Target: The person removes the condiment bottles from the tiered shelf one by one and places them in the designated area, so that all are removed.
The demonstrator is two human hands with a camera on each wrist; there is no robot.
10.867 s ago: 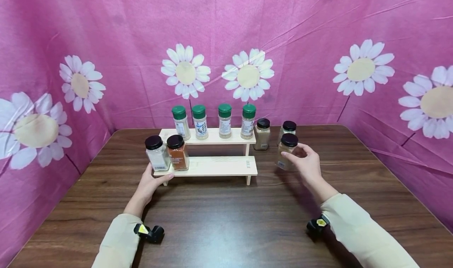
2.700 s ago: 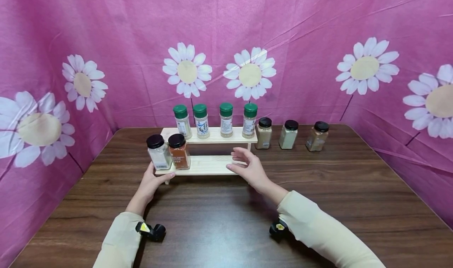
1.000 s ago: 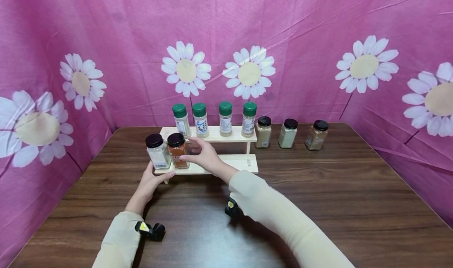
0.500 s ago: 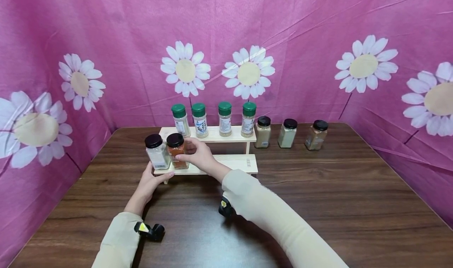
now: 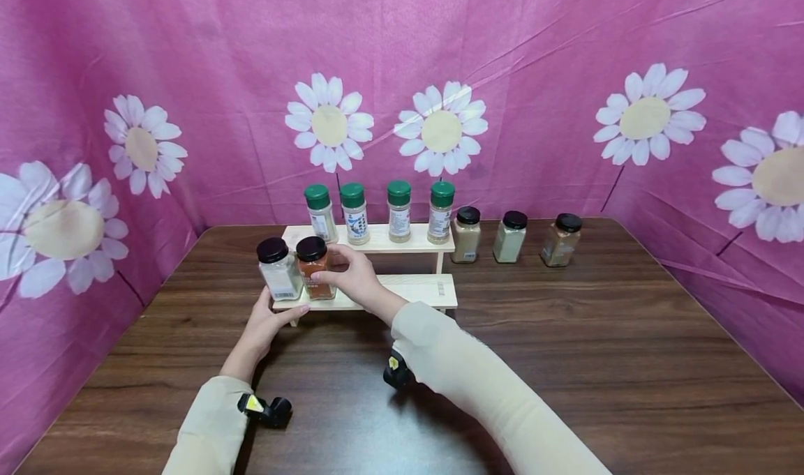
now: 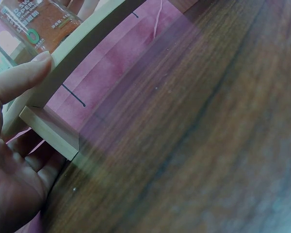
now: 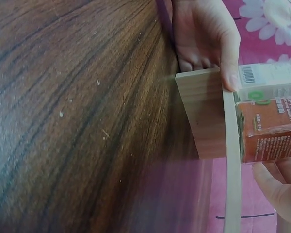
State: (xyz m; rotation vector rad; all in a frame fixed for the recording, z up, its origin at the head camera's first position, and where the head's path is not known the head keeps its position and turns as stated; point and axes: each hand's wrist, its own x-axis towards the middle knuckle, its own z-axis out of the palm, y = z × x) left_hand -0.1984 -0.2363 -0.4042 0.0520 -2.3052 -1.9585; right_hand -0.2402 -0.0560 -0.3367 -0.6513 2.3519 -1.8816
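A two-tier wooden spice rack (image 5: 402, 291) stands on the table. My left hand (image 5: 260, 326) grips the left end of its lower shelf; the left wrist view shows the thumb on the shelf edge and fingers by the leg (image 6: 53, 131). On that shelf stands a black-lidded jar of red sweet pepper (image 5: 319, 280), beside a black-lidded jar of white seasoning (image 5: 280, 277). My right hand (image 5: 356, 277) holds the red pepper jar from its right side, thumb at the front and fingers behind. The jar (image 7: 269, 128) is upright with its base at the shelf.
Several green-capped shakers (image 5: 356, 218) line the upper shelf. Right of the rack, three black-lidded jars stand in a row: a tan one (image 5: 466, 238), a pale green one (image 5: 509, 240) and a brown one (image 5: 561, 243). A pink flowered cloth (image 5: 534, 147) hangs behind the table (image 5: 597, 342).
The brown jar, earlier in my right hand, stands at the row's right end. My right hand has since moved left across the rack to the red pepper jar. The left hand has stayed put.
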